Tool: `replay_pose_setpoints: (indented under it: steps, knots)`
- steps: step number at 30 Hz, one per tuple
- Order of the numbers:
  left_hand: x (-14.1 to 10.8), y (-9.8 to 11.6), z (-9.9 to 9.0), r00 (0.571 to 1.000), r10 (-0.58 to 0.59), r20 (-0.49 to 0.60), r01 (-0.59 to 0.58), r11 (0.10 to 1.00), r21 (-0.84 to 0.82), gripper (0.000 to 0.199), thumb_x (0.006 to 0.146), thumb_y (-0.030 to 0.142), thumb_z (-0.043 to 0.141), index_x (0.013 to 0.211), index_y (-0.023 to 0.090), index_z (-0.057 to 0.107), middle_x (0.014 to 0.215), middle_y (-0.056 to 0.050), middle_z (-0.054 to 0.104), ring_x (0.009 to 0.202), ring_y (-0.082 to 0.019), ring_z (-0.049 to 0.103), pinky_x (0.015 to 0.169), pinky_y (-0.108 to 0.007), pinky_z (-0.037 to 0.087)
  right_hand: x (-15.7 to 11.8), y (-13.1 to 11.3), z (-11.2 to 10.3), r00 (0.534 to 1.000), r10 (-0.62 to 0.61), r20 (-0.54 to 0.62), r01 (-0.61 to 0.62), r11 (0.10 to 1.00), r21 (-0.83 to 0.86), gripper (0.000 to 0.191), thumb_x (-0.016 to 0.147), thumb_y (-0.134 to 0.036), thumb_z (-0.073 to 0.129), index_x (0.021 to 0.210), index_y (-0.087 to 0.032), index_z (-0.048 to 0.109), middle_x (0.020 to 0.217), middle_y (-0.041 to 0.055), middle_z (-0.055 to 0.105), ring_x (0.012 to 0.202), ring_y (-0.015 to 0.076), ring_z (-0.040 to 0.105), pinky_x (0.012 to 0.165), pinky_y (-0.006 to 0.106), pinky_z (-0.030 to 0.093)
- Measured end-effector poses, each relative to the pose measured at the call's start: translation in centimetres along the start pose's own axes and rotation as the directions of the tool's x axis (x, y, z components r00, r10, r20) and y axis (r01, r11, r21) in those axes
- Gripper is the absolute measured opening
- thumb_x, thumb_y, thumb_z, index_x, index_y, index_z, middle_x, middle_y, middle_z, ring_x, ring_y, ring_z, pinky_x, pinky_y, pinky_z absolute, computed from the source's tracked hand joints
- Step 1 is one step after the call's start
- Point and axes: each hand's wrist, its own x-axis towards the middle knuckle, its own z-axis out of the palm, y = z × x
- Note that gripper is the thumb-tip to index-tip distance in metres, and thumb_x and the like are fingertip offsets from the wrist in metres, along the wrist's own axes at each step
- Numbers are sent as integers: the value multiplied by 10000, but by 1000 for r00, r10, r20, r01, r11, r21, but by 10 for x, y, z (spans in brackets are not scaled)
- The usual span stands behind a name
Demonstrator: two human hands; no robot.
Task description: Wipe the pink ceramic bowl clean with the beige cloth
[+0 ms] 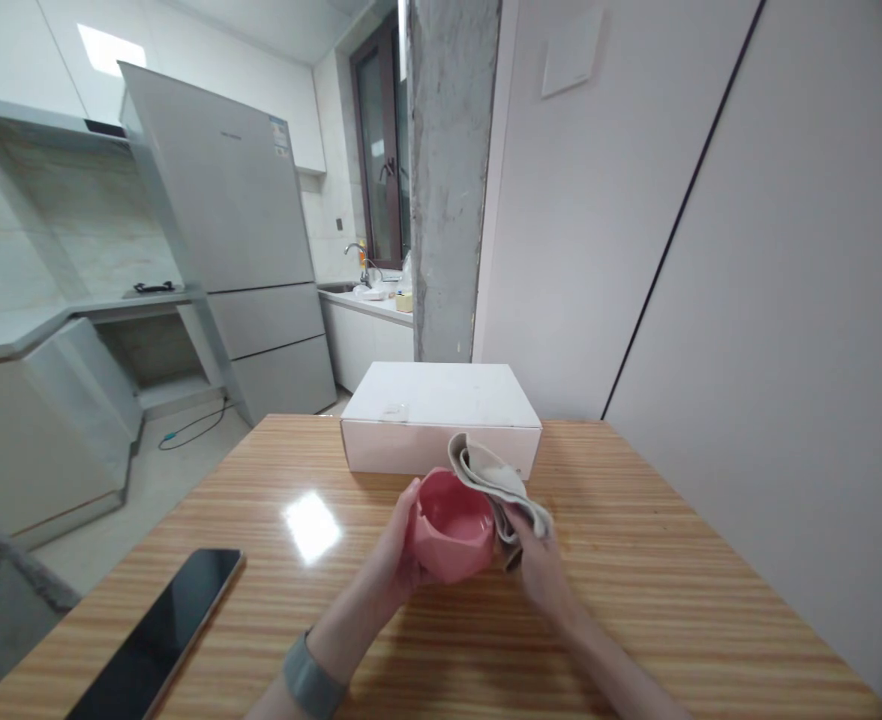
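A pink faceted bowl [452,555] is held above the wooden table, tilted so that its inside faces me. My left hand [403,545] grips it from the left side and below, with the fingers partly hidden behind it. In my right hand [538,560] is a folded grey-beige cloth [497,480], bunched between thumb and fingers. The cloth lies against the bowl's right rim, and part of it stands up above the rim. A grey band is around my left wrist.
Behind the bowl a white box [441,395] rests on the wooden table [636,560]. A dark-screened phone [163,630] lies at the table's left edge. A white wall runs along the right. Beyond the table stand a grey fridge [223,190] and a kitchen counter with a sink.
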Motion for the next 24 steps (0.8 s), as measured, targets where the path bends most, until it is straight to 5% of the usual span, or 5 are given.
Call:
replay_pose_setpoints:
  steps: [3, 8, 12, 19, 24]
  knots:
    - [-5, -3, 1, 990, -113, 86, 115, 993, -15, 647, 798, 678, 458, 1187, 177, 588, 1020, -91, 708, 840, -220, 670, 612, -287, 526, 3, 10, 3, 967, 252, 25, -252, 949, 188, 319, 804, -487, 585, 913, -222, 727, 908, 47, 745, 936, 267, 688, 893, 436, 523]
    - [-3, -7, -5, 987, -160, -3, 159, 978, 134, 594, 771, 638, 526, 1090, 150, 641, 930, -95, 722, 716, -207, 669, 540, -280, 530, 8, 8, 0, 940, 327, 93, -339, 920, 196, 312, 715, -475, 695, 880, -215, 743, 908, 49, 747, 987, 265, 671, 965, 430, 474]
    - [1, -5, -1, 998, -59, -24, 60, 997, 54, 531, 796, 541, 558, 1181, 176, 594, 1081, -102, 695, 864, -236, 677, 591, -299, 551, 5, 10, 5, 950, 309, 46, -311, 930, 197, 327, 715, -510, 684, 877, -230, 733, 970, 39, 734, 1094, 263, 613, 1067, 452, 365]
    - [1, -5, 13, 962, 270, 35, -260, 951, -169, 518, 764, 265, 664, 1258, 168, 542, 1254, -106, 615, 1193, -267, 540, 972, -353, 462, -27, 19, 33, 991, 114, -70, -110, 992, 61, 315, 863, -427, 556, 1079, -220, 653, 1139, 52, 670, 1218, 203, 510, 1111, 400, 306]
    - [3, -5, 6, 998, -33, -59, 31, 999, -27, 579, 797, 584, 537, 1243, 215, 559, 1232, -89, 629, 1118, -298, 585, 733, -349, 551, -10, 17, 20, 976, 178, -122, -151, 968, 198, 237, 825, -386, 587, 941, -213, 701, 1018, 33, 717, 1127, 228, 580, 1023, 376, 419]
